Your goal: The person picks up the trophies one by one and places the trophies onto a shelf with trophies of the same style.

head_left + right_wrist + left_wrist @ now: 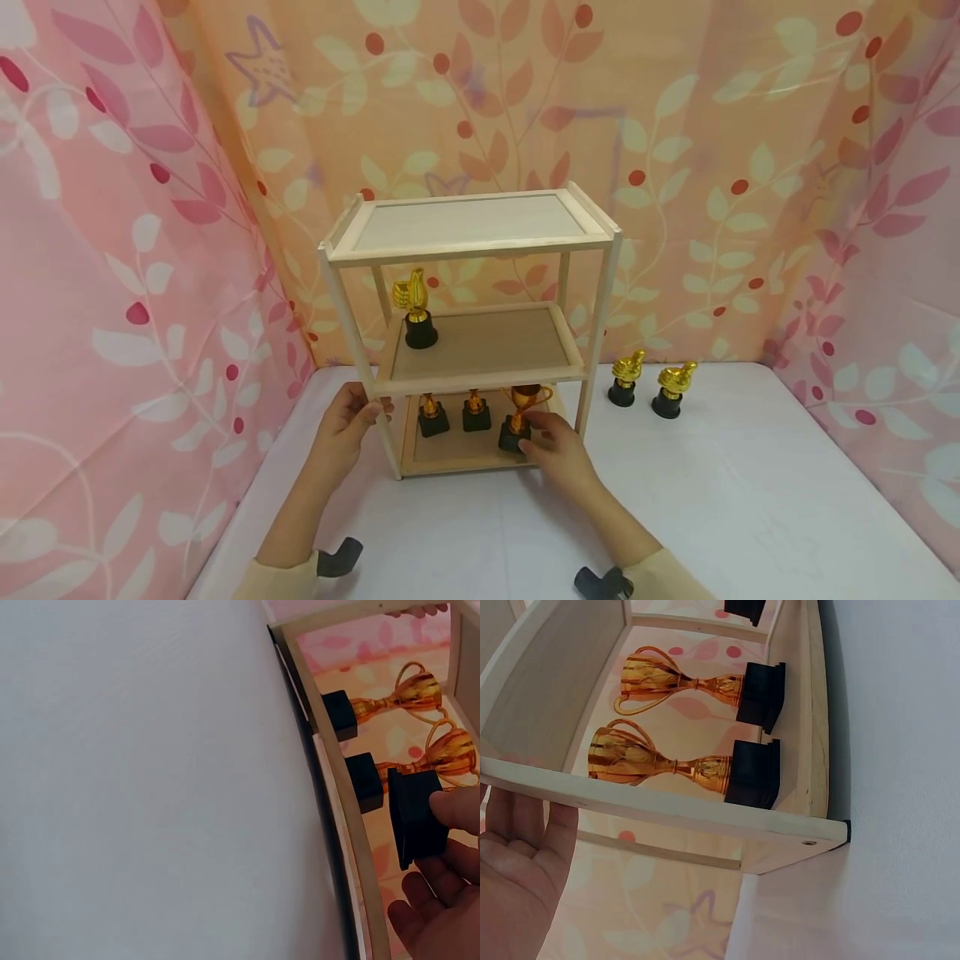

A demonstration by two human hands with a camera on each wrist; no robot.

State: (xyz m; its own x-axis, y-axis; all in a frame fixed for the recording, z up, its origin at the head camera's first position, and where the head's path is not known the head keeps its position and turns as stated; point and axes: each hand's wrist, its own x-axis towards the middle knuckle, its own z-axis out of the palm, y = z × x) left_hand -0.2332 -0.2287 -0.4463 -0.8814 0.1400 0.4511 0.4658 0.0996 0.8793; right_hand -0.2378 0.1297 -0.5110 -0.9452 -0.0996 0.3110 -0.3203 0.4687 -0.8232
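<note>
A small wooden three-tier shelf point(480, 385) stands upright on the table. My left hand point(347, 429) grips its front left post, the fingers point(526, 817) showing behind the wood in the left wrist view. Low at the shelf's right front, my right hand point(558, 458) pinches a gold cup trophy point(420, 817) by its black base, thumb on one side and fingers on the other. The trophy is over the bottom tier, its top partly hidden by the middle tier. Two similar cup trophies point(754, 774) point(476, 414) stand side by side on that tier, further left.
On the middle tier's left end stands a gold thumbs-up trophy point(420, 329) with a black base. Two more thumbs-up trophies point(624, 385) point(670, 400) are on the white-covered table point(750, 483), right of the shelf. Patterned curtains point(675, 167) enclose the back and sides.
</note>
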